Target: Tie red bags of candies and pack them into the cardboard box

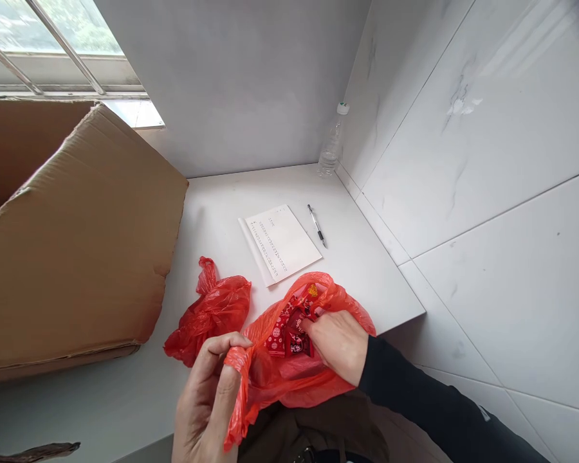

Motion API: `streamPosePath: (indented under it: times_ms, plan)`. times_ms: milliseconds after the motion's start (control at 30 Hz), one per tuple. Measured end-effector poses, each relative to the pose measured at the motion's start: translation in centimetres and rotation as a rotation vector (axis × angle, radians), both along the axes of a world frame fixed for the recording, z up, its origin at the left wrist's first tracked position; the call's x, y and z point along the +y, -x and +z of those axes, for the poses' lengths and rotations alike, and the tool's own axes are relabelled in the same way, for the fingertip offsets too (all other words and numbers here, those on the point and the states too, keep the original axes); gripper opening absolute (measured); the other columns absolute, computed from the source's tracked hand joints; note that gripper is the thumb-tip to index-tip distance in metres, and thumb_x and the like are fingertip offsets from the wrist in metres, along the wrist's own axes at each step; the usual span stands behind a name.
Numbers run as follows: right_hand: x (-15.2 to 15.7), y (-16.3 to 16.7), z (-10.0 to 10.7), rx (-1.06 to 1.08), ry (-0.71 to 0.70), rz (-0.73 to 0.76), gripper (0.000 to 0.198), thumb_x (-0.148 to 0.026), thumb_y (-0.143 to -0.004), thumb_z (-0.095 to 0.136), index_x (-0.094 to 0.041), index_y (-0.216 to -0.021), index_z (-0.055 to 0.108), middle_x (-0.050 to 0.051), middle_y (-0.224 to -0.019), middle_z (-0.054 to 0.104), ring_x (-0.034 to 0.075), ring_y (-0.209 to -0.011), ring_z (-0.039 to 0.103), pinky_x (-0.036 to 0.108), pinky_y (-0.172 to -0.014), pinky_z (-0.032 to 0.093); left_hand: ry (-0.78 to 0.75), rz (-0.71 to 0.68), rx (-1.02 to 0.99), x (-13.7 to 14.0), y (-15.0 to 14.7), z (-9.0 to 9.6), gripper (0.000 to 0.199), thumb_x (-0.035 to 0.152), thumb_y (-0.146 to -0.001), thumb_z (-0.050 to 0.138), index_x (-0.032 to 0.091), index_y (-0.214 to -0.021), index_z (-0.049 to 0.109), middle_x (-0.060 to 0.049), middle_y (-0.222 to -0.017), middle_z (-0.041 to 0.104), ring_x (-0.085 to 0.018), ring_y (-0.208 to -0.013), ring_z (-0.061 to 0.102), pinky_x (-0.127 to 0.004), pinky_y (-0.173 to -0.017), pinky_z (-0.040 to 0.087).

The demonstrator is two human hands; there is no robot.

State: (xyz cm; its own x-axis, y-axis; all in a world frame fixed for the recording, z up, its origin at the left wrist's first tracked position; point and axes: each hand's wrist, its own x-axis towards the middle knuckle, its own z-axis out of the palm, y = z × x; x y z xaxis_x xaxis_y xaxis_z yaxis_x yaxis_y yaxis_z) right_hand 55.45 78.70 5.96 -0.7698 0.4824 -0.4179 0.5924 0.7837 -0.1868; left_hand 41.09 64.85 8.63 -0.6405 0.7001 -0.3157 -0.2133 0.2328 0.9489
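A thin red plastic bag lies with its mouth wide open at the table's front edge. My left hand pinches the left side of its rim between thumb and fingers. Inside the bag are several small shiny red packets with printed patterns. My right hand reaches in from the right, closed, its thumb and finger at a dark red packet; the other fingertips are hidden. Left of the open bag sits a second red plastic bag, bunched up at its top.
On the white table lie a sheet of paper with writing and a pen. A clear plastic bottle stands in the back corner. A big cardboard box fills the left side. Tiled wall borders the right.
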Motion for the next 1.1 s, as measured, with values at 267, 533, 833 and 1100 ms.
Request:
streamPosePath:
  times_ms: [267,533,833,1100]
  plan:
    - [0.6,1.2,0.8,0.024,-0.004,-0.027,0.045,-0.008,-0.083,0.055,-0.020,-0.126,0.055,0.006,-0.080,0.074,0.028,-0.078,0.073,0.031,-0.056,0.039,-0.011,-0.025,0.050,-0.2,0.0,0.3,0.038,0.057,-0.081,0.069,0.027,-0.103,0.064,-0.001,-0.089,0.060,-0.016,-0.076,0.054,-0.019,-0.065,0.049]
    - [0.3,-0.7,1.1,-0.085,-0.079,-0.174,0.043,-0.011,-0.094,0.045,-0.007,-0.136,0.050,0.014,-0.076,0.073,0.032,-0.074,0.074,0.034,-0.057,0.041,-0.033,0.000,0.026,0.4,-0.4,0.3,0.037,0.057,-0.080,0.071,0.025,-0.098,0.066,-0.001,-0.088,0.059,-0.016,-0.074,0.055,-0.020,-0.063,0.049]
    - [-0.2,-1.1,0.7,-0.035,-0.012,-0.046,0.023,-0.011,-0.092,0.047,-0.019,-0.106,0.063,0.010,-0.082,0.073,0.026,-0.072,0.072,0.031,-0.054,0.034,-0.032,-0.030,0.038,-0.4,-0.3,0.0,0.034,0.055,-0.085,0.066,0.026,-0.101,0.064,-0.002,-0.096,0.061,-0.016,-0.080,0.055,-0.020,-0.069,0.049]
    - [-1.7,0.4,0.2,0.129,0.108,0.093,0.021,-0.017,-0.093,0.052,-0.024,-0.112,0.057,0.003,-0.079,0.071,0.022,-0.070,0.068,0.030,-0.054,0.028,-0.039,-0.048,0.025,-0.5,-0.5,0.1,0.032,0.053,-0.086,0.066,0.028,-0.106,0.063,0.000,-0.096,0.061,-0.014,-0.078,0.053,-0.018,-0.071,0.048]
